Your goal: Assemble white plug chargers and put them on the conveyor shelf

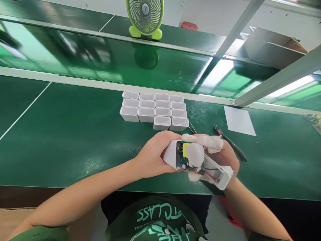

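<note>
My left hand (152, 156) is wrapped round a white plastic housing (171, 154), its open end facing right. A green circuit board (181, 156) with a yellow-wrapped part sits partly inside that opening. White coverings are on some fingers of my right hand (229, 155), which is closed round the board from the right; its thumb (196, 155) presses on the board's top. Below that thumb, red and black wires run from the board to a white end piece (224, 179), which rests against my right palm.
Several open white plastic boxes (162, 123) stand in rows beyond my hands. Tweezers (192, 128), cutting pliers (234, 148) and a white paper sheet (240, 120) lie to the right on the green table (75, 134). A green fan (145, 16) and a cardboard box (268, 48) stand farther back.
</note>
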### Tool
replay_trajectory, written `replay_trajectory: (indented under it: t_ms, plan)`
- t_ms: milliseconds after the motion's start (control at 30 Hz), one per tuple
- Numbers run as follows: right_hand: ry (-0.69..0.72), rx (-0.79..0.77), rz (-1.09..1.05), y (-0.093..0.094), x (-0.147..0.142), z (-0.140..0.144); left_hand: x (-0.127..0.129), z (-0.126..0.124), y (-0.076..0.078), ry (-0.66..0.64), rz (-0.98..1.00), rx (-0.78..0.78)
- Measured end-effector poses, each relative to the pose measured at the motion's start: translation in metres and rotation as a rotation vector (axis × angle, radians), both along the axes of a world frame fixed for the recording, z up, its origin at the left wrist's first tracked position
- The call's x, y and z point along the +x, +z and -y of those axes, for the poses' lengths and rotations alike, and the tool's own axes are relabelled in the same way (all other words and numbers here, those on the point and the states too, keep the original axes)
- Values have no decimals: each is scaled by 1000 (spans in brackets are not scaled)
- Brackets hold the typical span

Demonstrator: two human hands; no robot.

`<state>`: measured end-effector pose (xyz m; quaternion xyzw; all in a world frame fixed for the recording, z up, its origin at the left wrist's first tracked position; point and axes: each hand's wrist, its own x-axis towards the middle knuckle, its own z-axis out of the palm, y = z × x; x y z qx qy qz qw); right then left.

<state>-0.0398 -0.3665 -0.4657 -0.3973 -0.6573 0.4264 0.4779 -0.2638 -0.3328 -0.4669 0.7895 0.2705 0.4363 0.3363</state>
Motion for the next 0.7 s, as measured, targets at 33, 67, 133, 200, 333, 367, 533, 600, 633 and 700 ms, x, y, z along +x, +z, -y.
replay_trajectory:
  t_ms: [33, 67, 133, 200, 333, 367, 533, 600, 633, 700]
  plan:
    - [11, 34, -7, -2, 1, 1, 0, 1, 0, 4, -2, -2]
    - [23, 64, -10, -3, 1, 1, 0, 1, 0, 10, -8, -5]
    - [29, 92, -4, -4, 1, 2, 0, 2, 1, 20, -18, -2]
    - [14, 73, 10, -1, -1, 1, -1, 2, 1, 26, -21, 0]
    - [-7, 10, 23, 8, -4, 0, -1, 1, 1, 13, -17, -18]
    - [3, 15, 34, 10, -4, 0, -1, 1, 1, 10, -15, -20]
    - [36, 156, 84, 11, -2, 0, 1, 1, -1, 12, -5, -10]
    - [43, 202, 87, 9, -2, 0, 1, 1, -1, 20, -11, 4]
    - [45, 217, 82, 8, -2, 0, 1, 1, -1, 23, -13, 14]
    - [44, 223, 59, 7, -2, 1, 0, 1, 0, 29, -16, 35]
